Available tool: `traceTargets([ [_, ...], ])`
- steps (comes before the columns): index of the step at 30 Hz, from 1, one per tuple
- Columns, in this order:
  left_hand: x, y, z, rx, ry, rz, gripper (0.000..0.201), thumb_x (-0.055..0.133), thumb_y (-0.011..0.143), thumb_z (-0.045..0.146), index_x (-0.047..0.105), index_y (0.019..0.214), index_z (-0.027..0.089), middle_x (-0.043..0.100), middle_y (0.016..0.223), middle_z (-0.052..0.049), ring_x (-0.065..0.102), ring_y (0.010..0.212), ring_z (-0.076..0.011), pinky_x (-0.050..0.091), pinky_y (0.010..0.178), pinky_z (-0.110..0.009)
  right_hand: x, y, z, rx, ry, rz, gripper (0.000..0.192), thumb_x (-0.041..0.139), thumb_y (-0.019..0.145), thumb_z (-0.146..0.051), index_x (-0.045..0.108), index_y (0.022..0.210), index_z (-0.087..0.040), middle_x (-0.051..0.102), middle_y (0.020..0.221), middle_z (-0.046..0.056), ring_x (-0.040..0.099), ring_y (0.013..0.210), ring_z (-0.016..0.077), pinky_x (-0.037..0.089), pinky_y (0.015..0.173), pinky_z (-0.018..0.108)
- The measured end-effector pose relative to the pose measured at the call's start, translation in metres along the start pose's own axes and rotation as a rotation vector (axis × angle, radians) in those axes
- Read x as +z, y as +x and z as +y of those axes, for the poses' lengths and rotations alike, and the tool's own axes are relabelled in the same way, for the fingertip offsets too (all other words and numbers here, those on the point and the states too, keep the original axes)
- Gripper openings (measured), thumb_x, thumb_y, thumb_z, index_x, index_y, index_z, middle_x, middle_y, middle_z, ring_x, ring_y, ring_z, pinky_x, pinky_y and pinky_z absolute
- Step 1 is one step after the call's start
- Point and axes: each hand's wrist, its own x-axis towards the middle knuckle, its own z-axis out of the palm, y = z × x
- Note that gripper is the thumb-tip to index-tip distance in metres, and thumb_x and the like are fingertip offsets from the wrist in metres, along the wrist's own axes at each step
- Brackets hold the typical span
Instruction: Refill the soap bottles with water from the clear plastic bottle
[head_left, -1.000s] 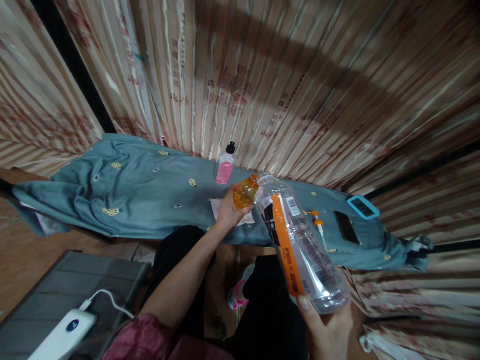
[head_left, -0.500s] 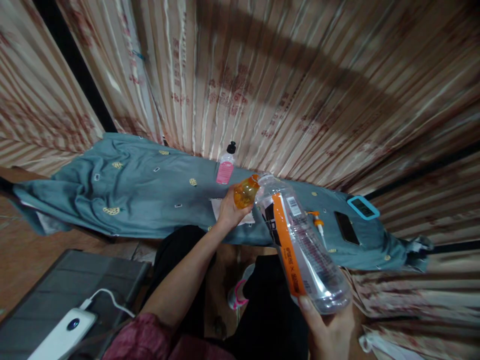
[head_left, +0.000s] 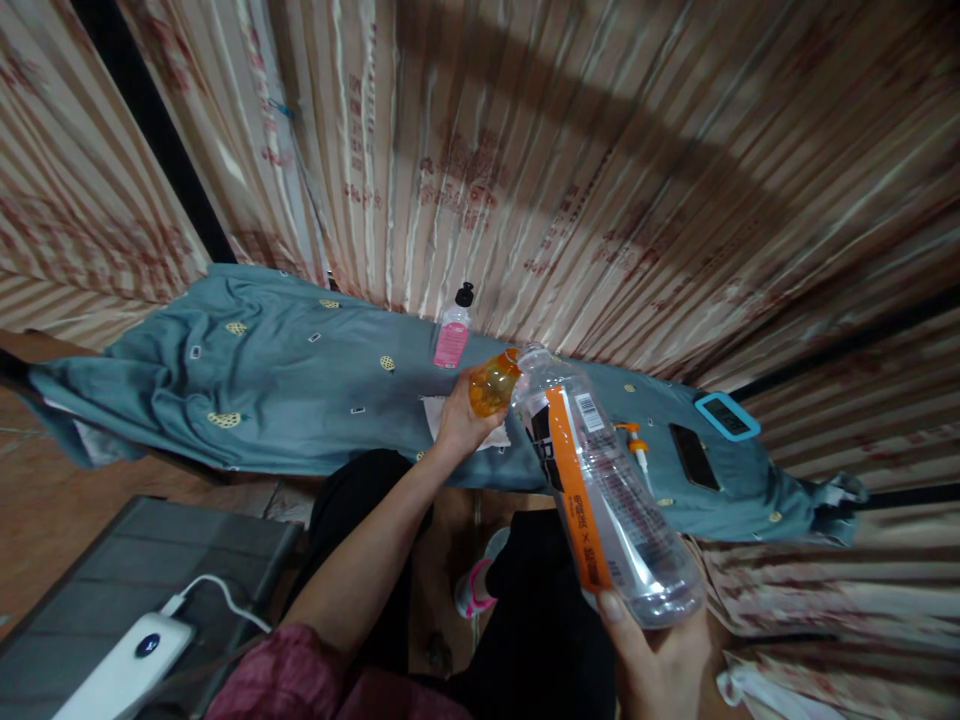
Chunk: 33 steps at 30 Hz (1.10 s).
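Note:
My left hand is wrapped round a small see-through amber bottle, tilted with its mouth toward the right. In my right hand is a large clear plastic bottle with an orange and grey label, gripped near its base. Its neck slants up to the left and meets the amber bottle's mouth; whether liquid passes between them I cannot tell. A white tissue lies under my left hand. An orange pump head rests on the cloth, partly behind the large bottle.
A pink-labelled bottle with a black cap stands on the blue-green cloth over the narrow table. To the right are a dark phone and a blue-framed clock or timer. A white power bank sits on a grey surface at lower left.

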Motion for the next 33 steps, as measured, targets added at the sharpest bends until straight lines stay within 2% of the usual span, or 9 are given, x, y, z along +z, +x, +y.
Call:
traceTargets([
  [19, 0.0024, 0.0001, -0.0058, 0.019, -0.034, 0.005, 0.065, 0.078, 0.066, 0.019, 0.053, 0.126, 0.021, 0.072, 0.119, -0.009, 0.072, 0.108, -0.0275, 0.058, 0.096, -0.043, -0.0009, -0.0002, 0.003, 0.015, 0.008, -0.002, 0.083, 0.076, 0.07, -0.06, 0.051, 0.135, -0.015, 0.061, 0.129, 0.015, 0.06, 0.12, 0.036, 0.047, 0.102, 0.048],
  [33, 0.0006, -0.0004, 0.0016, 0.004, -0.029, -0.009, 0.064, 0.078, 0.067, 0.018, 0.053, 0.126, 0.019, 0.071, 0.121, -0.012, 0.072, 0.109, -0.0287, 0.058, 0.096, -0.044, -0.0013, -0.0005, 0.0004, 0.015, -0.007, -0.015, 0.085, 0.075, 0.071, -0.06, 0.05, 0.137, -0.012, 0.061, 0.13, 0.017, 0.06, 0.119, 0.0347, 0.047, 0.102, 0.045],
])
